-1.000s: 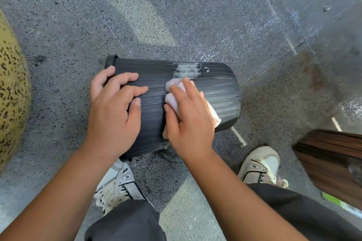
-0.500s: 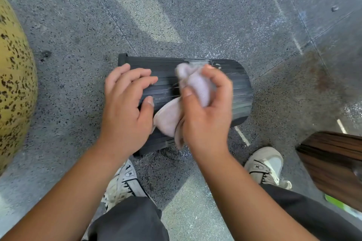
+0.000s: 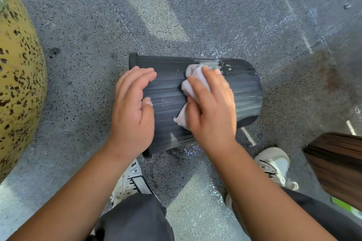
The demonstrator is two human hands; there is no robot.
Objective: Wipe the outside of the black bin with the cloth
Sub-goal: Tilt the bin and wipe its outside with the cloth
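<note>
The black ribbed bin (image 3: 244, 88) lies on its side on the speckled floor, rim to the left and base to the right. My left hand (image 3: 133, 111) rests flat on its left part, fingers together, holding it steady. My right hand (image 3: 211, 107) presses a pale crumpled cloth (image 3: 188, 88) onto the middle of the bin's side. Cloth edges stick out past my fingertips and below my thumb. A whitish smear (image 3: 210, 63) marks the bin's far upper side.
A large yellow speckled rounded object (image 3: 17, 76) fills the left edge. A dark wooden piece (image 3: 337, 164) stands at the right. My two white sneakers (image 3: 129, 182) (image 3: 274, 164) are planted just below the bin. Wet patches (image 3: 190, 149) glisten on the floor.
My right hand lifted the cloth off the bin and bunched it, then set it down again flat on the bin's middle. My left hand stayed on the bin.
</note>
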